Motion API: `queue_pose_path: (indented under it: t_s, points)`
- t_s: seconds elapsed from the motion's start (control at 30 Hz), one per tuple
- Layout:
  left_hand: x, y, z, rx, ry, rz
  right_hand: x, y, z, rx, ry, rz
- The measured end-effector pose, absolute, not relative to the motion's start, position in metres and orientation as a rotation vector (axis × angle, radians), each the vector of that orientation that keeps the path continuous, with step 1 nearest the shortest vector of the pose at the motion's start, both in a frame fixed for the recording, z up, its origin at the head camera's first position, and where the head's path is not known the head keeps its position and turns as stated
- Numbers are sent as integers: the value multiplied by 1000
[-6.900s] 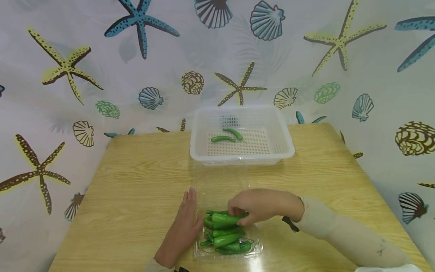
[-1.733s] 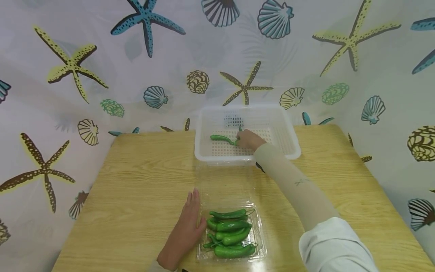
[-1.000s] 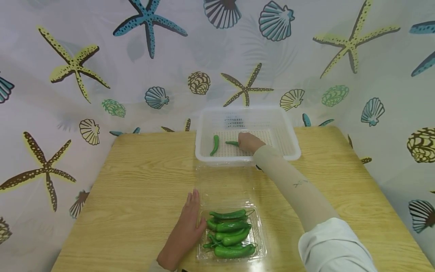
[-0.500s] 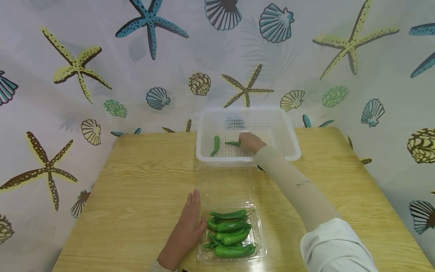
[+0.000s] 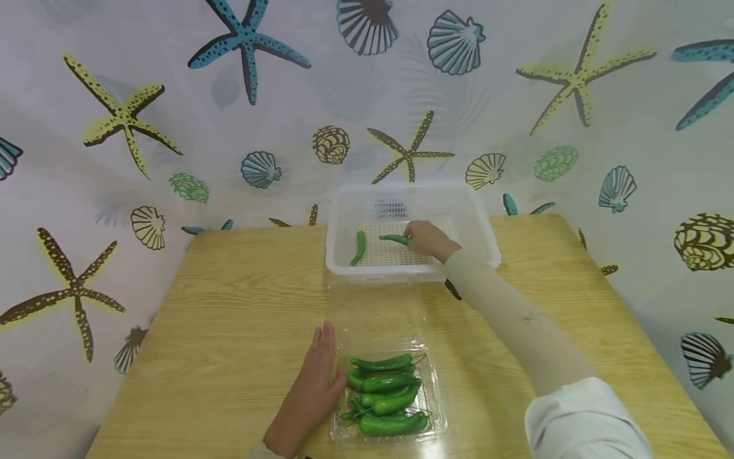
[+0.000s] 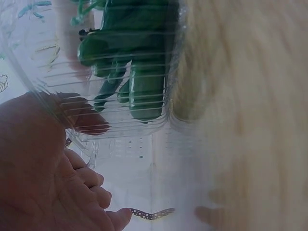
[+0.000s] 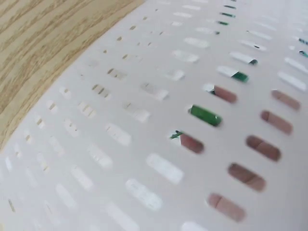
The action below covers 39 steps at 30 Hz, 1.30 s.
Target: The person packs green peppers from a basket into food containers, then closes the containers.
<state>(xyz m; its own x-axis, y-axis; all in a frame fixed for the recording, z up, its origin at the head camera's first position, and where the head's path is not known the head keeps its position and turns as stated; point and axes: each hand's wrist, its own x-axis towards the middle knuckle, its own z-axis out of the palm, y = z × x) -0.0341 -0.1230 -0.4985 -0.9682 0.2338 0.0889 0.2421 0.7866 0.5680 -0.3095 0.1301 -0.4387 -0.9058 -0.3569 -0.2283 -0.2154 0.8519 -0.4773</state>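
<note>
My right hand reaches into the white plastic basket and pinches a green chili pepper, whose thin end points left. A second green pepper lies lengthwise on the basket floor, left of that hand. In the right wrist view the basket wall hides most of the hand and pepper; bits show through the slots. Nearer, my left hand rests along the left side of a clear plastic clamshell box, fingers straight, thumb at its rim. Several green peppers lie crosswise in the box.
The box's clear lid lies folded back toward the basket's front edge. Everything stands on a wood-grain table. Behind it hangs a pale cloth printed with shells and starfish.
Earlier my right hand was over the box with a pepper; now it is in the basket, pinching another. The basket's remaining pepper has turned lengthwise. My left hand has stayed beside the box.
</note>
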Motion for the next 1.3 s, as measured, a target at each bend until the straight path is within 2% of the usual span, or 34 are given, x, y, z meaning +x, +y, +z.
queue_pose_path:
  t_s: [0.23,0.4,0.6,0.87,1.07,1.3]
  points:
    - [-37,-126,-505,-368,-2938,-993,-293,128,-419,-550,2760,-784]
    - [-27,-124,-517,-303,-2968,-1091,-263,126,-412,-664,2761,-855]
    - [-18,-118,-528,-373,-2935,-1181,-229,129,-402,-716,2746,-947]
    - [-17,-123,-534,-432,-2954,-1276,-169,126,-389,-949,2646,-990]
    - [-27,-122,-537,-543,-2945,-1128,-126,129,-379,-1079,2500,-967]
    - [-46,-128,-524,-548,-2877,-1119,-100,120,-369,-1360,2327,-857]
